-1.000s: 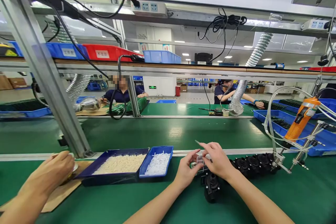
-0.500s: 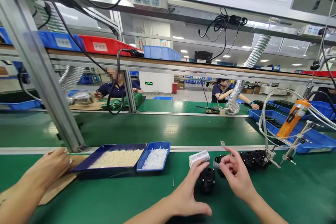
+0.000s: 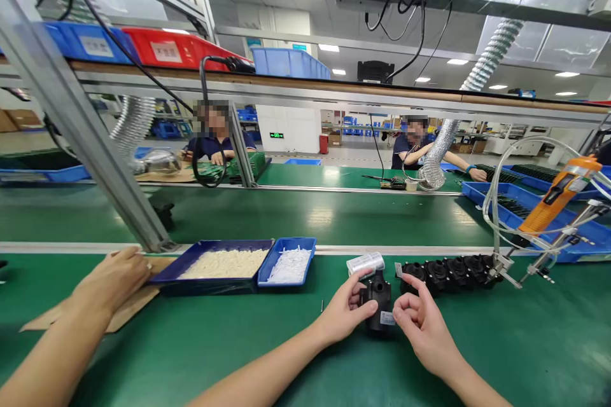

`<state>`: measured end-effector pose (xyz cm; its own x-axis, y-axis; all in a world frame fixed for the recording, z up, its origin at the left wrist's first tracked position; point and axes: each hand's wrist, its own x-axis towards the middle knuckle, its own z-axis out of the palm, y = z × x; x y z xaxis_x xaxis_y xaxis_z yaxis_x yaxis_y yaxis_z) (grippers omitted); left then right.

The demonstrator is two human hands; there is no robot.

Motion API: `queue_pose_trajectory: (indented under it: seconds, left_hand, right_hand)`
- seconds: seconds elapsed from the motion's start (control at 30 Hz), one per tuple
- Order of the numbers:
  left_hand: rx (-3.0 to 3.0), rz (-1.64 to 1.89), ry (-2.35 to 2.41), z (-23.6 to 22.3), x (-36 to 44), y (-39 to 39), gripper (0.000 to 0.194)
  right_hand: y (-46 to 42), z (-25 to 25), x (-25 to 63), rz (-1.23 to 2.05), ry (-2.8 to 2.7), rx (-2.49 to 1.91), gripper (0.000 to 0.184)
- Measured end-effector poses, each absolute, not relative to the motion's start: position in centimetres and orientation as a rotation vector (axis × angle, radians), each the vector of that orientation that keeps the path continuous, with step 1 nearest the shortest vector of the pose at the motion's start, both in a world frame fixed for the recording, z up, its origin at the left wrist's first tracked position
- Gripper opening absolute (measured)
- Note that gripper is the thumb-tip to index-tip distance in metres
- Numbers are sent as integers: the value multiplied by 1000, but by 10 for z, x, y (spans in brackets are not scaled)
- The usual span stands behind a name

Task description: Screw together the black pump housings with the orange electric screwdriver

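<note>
My left hand [image 3: 344, 308] grips a black plastic pump-like housing [image 3: 379, 292] on the green bench, thumb across its front. A small printed label [image 3: 387, 318] lies against the lower part of the housing. My right hand [image 3: 424, 327] pinches that label's right edge between thumb and fingers. A second label [image 3: 398, 269] clings to the tip of my raised right index finger. Just behind the housing lies a roll of labels [image 3: 365, 264]. Several more black housings [image 3: 447, 275] stand in a row to the right.
Another person's hand [image 3: 117, 276] works over cardboard [image 3: 133, 307] at left. Beside it are a dark blue tray [image 3: 210, 286] of cream pieces and a blue tray [image 3: 286, 280] of white strips. An orange electric screwdriver [image 3: 556, 197] is mounted at right. A screw [image 3: 322, 306] lies on the bench.
My left hand has closed on the black housing, which is now turned. My right hand has brought one label down against it. The view has shifted slightly.
</note>
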<state>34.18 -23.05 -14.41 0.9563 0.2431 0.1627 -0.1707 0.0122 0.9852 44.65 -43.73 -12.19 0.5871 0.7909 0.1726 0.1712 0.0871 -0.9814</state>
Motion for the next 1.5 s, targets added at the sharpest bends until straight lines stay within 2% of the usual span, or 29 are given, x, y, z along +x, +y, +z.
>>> queue_pose_trajectory:
  seconds: [0.5,1.0,1.1,1.27,1.37,1.5]
  left_hand:
    - [1515,251,107,-140,342,-229,87]
    - [1509,254,121,-142,343,-229,89]
    - [1508,254,116,-142,343,-228,89]
    - [1487,236,110,-137,341,-227,88]
    - [1488,241,99,-136,338,-232,87]
    - [1571,288,127,-135,332,-241,86]
  right_hand:
    - [-426,-126,444,600,-838,-1474,70]
    - [-425,-128,442,519,-850,-1546,64]
    - [-426,-131,440,430,-918,-1622,59]
    - [-433,-135,446,66,-1124,-1894,53]
    - [-433,-136,448,20,-1175,-2013,64]
    - [-421,-139,437,-131,-1197,-2139,92]
